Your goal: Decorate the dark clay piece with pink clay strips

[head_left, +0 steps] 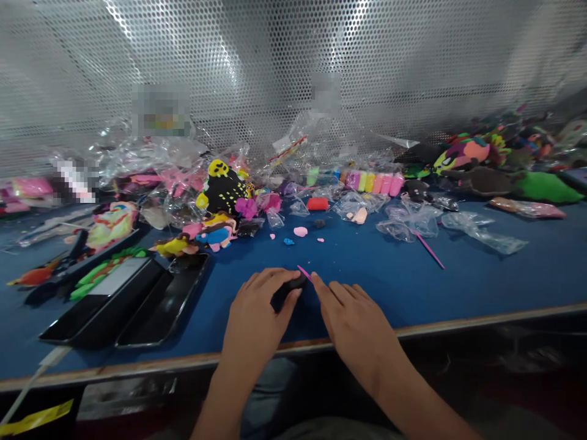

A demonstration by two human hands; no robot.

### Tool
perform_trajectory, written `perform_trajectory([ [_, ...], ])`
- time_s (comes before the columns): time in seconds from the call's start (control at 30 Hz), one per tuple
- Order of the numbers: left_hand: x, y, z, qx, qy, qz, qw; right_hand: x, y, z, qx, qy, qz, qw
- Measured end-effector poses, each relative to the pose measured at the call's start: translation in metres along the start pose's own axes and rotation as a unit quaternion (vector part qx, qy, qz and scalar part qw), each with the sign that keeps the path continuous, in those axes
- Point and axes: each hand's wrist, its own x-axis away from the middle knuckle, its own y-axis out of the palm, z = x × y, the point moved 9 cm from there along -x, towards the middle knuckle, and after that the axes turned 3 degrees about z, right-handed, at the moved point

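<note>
My left hand (263, 305) is closed around a black lump of modelling clay (290, 291) near the front of the blue table (353, 269). In my right hand (351, 315) is a thin pink modelling tool (304, 272), pinched by the fingers. Its pointed tip reaches over the black lump; whether it touches cannot be made out. Beyond my hands lie small bits of clay: a pink piece (301, 231), a blue piece (288, 241) and a dark piece (320, 224). Part of the black lump is hidden by my left fingers.
Two phones (169, 299) and a white cable (55, 356) are on the left. At the back stand a black-and-yellow clay figure (224, 192), coloured clay packs (373, 182) and plastic bags (486, 231). Another pink tool (430, 250) lies right, before a perforated metal wall (293, 55).
</note>
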Motion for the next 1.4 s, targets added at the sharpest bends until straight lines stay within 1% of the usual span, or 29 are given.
perform_trajectory([
  [0.07,0.000,0.000,0.001,-0.001,0.003,-0.001,1.000,0.001,-0.001,-0.002,0.016,-0.001,-0.003,1.000],
  [0.23,0.000,0.001,0.000,-0.003,0.001,-0.005,1.000,0.002,-0.008,-0.003,0.015,0.001,0.030,0.999],
  [0.37,0.000,0.003,0.000,-0.009,0.007,-0.004,1.000,0.001,-0.005,-0.004,0.010,-0.005,0.018,1.000],
  [0.47,-0.002,0.004,0.000,-0.029,0.011,-0.004,1.000,-0.001,-0.003,0.005,0.017,0.010,0.005,1.000],
  [0.63,-0.005,0.011,0.005,-0.051,0.022,-0.043,0.998,-0.009,-0.001,0.027,0.018,0.037,-0.004,0.999],
  [0.73,-0.006,0.010,0.005,-0.040,0.019,-0.037,0.998,-0.010,0.002,0.037,-0.004,0.050,-0.019,0.999],
  [0.8,-0.005,0.009,0.005,-0.039,0.019,-0.032,0.999,-0.010,0.000,0.041,-0.026,0.053,-0.023,0.998],
  [0.9,-0.004,0.010,0.003,-0.047,0.015,-0.032,0.998,-0.016,-0.010,0.041,-0.062,0.045,-0.016,0.997],
  [1.0,-0.003,0.009,0.004,-0.052,0.018,-0.030,0.998,-0.037,-0.019,0.036,-0.111,0.022,-0.032,0.993],
  [1.07,-0.002,0.008,0.005,-0.054,0.024,-0.032,0.998,-0.060,-0.020,0.028,-0.131,-0.003,-0.058,0.990],
  [1.17,-0.001,0.008,0.006,-0.059,0.021,-0.037,0.997,-0.102,-0.014,0.008,-0.152,-0.055,-0.099,0.982],
  [1.27,-0.001,0.008,0.005,-0.054,0.017,-0.036,0.998,-0.145,0.005,-0.019,-0.164,-0.101,-0.125,0.973],
  [1.33,-0.001,0.009,0.004,-0.045,0.017,-0.036,0.998,-0.172,0.020,-0.039,-0.163,-0.137,-0.116,0.970],
  [1.4,0.000,0.009,0.004,-0.039,0.014,-0.038,0.998,-0.194,0.040,-0.060,-0.155,-0.170,-0.117,0.966],
])
